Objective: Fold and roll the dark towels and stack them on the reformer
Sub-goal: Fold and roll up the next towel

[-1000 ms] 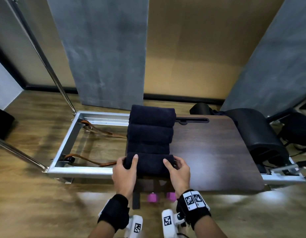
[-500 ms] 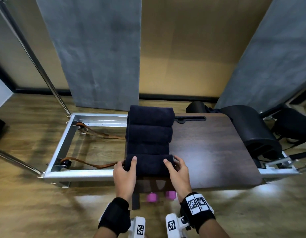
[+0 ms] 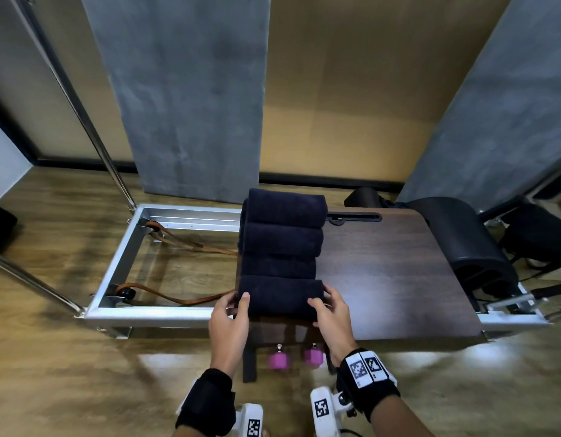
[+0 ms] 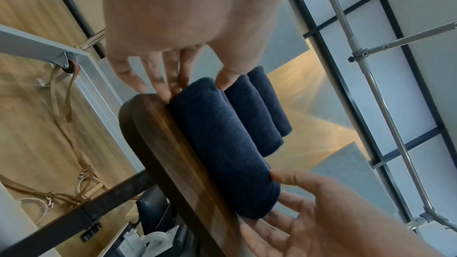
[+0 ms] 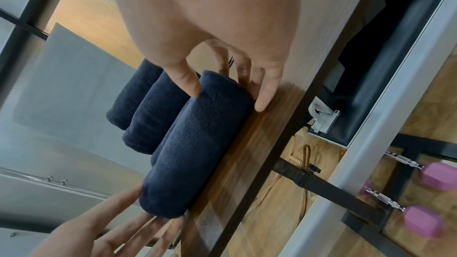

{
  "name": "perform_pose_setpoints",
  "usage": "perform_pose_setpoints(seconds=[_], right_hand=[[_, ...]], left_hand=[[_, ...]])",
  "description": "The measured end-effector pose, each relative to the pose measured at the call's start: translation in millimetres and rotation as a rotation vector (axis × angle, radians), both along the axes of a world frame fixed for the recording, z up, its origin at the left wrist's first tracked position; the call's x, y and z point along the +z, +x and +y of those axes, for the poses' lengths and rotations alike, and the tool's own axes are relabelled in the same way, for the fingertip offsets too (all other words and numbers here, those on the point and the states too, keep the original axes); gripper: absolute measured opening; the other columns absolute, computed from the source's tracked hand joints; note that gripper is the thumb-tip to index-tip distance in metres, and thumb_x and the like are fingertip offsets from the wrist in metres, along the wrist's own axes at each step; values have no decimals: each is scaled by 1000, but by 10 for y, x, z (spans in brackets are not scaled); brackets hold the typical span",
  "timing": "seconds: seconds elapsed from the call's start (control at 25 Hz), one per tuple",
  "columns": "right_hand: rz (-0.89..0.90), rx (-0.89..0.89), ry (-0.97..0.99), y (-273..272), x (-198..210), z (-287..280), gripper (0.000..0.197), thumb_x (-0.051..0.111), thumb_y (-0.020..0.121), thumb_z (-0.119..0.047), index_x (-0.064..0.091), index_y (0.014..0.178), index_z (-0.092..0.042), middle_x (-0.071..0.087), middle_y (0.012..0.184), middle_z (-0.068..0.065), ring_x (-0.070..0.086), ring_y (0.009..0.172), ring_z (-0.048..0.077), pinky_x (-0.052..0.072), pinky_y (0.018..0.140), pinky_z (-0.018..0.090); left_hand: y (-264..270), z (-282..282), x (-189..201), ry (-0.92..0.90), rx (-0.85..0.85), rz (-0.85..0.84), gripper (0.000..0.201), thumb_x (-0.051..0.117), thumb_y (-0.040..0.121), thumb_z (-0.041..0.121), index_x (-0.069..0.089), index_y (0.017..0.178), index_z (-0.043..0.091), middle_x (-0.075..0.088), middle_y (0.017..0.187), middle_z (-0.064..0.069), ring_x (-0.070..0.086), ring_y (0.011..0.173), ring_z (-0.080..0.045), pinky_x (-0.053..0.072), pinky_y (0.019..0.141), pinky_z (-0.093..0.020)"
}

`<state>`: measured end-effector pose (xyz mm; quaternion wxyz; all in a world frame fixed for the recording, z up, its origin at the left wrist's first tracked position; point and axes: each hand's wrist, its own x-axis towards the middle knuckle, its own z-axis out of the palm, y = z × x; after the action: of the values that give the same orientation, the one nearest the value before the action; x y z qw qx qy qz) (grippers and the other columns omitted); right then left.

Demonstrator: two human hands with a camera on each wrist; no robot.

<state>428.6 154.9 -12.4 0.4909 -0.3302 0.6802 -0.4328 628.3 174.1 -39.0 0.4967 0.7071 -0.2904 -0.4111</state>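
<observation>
I see four rolled dark navy terry towels lying side by side in a row along the left end of the dark brown wooden board point(image 3: 395, 272) of the silver-framed reformer point(image 3: 115, 257). The nearest rolled towel point(image 3: 280, 294) lies at the board's near edge, touching the next rolled towel point(image 3: 277, 266) behind it; then come a third roll point(image 3: 282, 239) and the far roll point(image 3: 287, 208) at the board's far edge.

My left hand point(image 3: 230, 324) is at the left end of the nearest roll, thumb on top of it, the other fingers point(image 4: 158, 77) wrapped against its end face by the board's left corner. My right hand point(image 3: 331, 313) is at the right end, thumb on top, fingers point(image 5: 262, 93) cupping the end face and reaching the board surface. Both hands are curled round the roll's ends, so the roll sits between them, resting on the board.

Tan leather straps point(image 3: 178, 244) lie inside the open frame left of the board. Two pink hexagonal dumbbells point(image 3: 277, 361) lie on the wood floor under the near edge. A black padded arc barrel point(image 3: 462, 241) sits beyond the board's right end.
</observation>
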Motion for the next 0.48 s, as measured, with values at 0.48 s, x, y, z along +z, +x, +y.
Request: perform_pose_setpoints(seconds=[0.48], right_hand=[[205,37,70,-37,30,-76,41,73,92,-49,74,121,-19,70,106,-6,64,106,15,54,101,38]], left_hand=[[-17,-125,99,68,11,-68,43,68,93,62,69,101,19,72,99,2,67,95,-17,52,85,-36]])
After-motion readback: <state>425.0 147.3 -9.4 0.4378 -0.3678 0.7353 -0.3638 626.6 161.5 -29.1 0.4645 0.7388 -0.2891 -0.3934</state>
